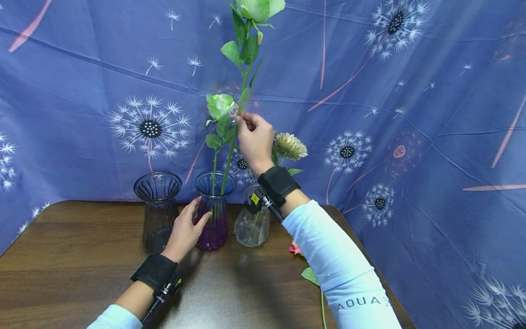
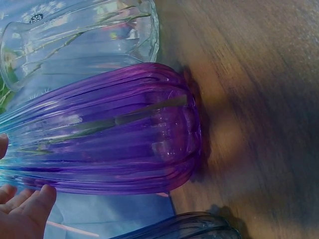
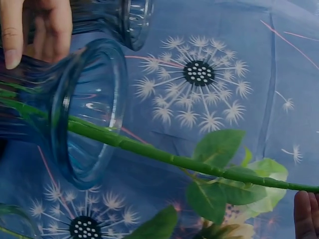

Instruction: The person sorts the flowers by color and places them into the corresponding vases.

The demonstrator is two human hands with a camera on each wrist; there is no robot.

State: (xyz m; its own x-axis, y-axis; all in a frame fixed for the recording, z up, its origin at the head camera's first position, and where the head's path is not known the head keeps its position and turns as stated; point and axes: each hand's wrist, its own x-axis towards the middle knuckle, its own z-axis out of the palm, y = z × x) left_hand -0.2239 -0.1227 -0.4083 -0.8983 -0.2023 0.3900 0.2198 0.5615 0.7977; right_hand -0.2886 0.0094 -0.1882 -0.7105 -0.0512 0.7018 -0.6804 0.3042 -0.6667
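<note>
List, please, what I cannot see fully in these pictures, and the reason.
Head view: tall rose's bloom, cut off by the top edge.
Head view: pink flower, partly hidden by the right sleeve.
Left wrist view: grey vase, cut off by the bottom edge.
Right wrist view: right hand, cut off at the lower-right corner.

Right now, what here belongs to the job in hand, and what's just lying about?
Likely in the job:
right hand, pinching the tall rose
left hand, at the purple vase
shorter rose

Seemingly idle:
dark vase
clear vase
cream flower
pink flower
</note>
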